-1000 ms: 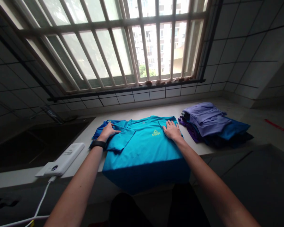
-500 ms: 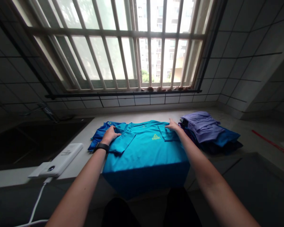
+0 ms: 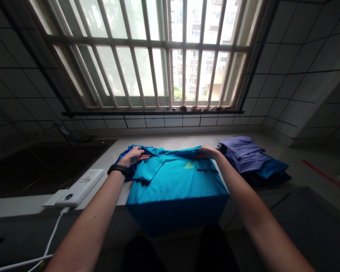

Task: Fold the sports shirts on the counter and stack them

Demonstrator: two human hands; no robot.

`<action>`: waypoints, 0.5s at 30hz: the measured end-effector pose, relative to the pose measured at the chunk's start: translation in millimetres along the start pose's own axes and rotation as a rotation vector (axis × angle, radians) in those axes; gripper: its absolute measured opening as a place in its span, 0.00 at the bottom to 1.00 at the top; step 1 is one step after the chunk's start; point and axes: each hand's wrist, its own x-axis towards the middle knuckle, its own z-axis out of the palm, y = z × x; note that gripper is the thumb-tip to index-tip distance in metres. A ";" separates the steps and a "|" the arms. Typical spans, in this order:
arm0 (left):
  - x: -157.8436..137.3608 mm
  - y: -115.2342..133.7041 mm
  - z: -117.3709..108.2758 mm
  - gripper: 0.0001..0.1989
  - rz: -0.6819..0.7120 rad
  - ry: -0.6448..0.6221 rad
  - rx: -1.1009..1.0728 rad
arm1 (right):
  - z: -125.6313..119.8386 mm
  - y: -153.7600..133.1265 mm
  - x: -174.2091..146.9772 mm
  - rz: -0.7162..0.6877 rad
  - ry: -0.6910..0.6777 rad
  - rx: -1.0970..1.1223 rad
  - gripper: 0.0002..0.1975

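Observation:
A turquoise T-shirt with a small yellow-green print lies spread on the counter, its lower part hanging over the front edge. Both sleeves are folded in onto the front. My left hand, with a dark band at the wrist, grips the shirt at its left shoulder. At the opposite shoulder my right hand pinches the cloth, fingers tucked under the edge. Between the hands the collar edge is slightly raised. Darker blue clothing lies partly hidden beside and behind my left hand.
To the right sits a stack of folded clothes, a lavender piece on top. A white power bank with a cable lies left, near the dark sink. A barred window rises behind the counter. A red strip lies far right.
Both hands have closed on the shirt's shoulders, and the top edge between them has lifted and bunched a little. My right hand's fingers have come down from pointing up. The view has shifted slightly.

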 end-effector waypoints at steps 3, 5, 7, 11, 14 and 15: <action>0.2 16.2 6.9 0.09 0.114 0.039 -0.125 | -0.4 -9.4 1.7 -0.154 0.117 -0.128 0.11; -3.9 26.4 10.1 0.06 0.303 0.125 -0.112 | -0.1 -15.6 1.8 -0.250 0.232 -0.172 0.17; -12.1 32.2 10.5 0.04 0.405 0.190 -0.089 | 0.5 -16.5 -2.9 -0.376 0.362 -0.240 0.19; -43.8 22.5 1.5 0.11 0.342 0.190 -0.030 | 1.2 9.8 -34.5 -0.564 0.323 -0.309 0.16; -83.2 0.6 -8.9 0.17 0.308 0.038 0.018 | 0.5 46.5 -71.9 -0.582 0.187 -0.276 0.13; -98.1 -7.3 -11.3 0.16 0.305 -0.017 0.019 | -0.2 58.8 -84.4 -0.579 0.176 -0.266 0.13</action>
